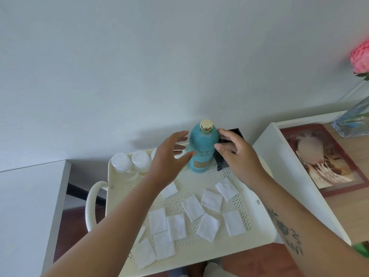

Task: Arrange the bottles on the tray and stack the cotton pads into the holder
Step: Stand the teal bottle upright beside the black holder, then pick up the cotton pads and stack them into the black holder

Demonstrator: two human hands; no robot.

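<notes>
A teal bottle [203,148] with a gold cap stands upright at the back of the cream perforated tray [257,234]. My left hand [169,158] is open just left of the bottle, fingers spread, thumb close to its label. My right hand [237,154] is at the bottle's right side with fingers apart, thumb and forefinger tips at its surface. It partly covers the black holder [234,131] standing behind it. Two small clear bottles [129,162] with white caps stand at the tray's back left; a third is mostly hidden by my left hand. Several white square cotton pads [192,207] lie scattered over the tray's front half.
The tray has a looped handle [91,202] on its left side. A white surface [24,206] lies to the left, and a white shelf [283,162] with a framed picture [327,158] and a glass vase [353,120] with a pink flower to the right. A wall rises directly behind.
</notes>
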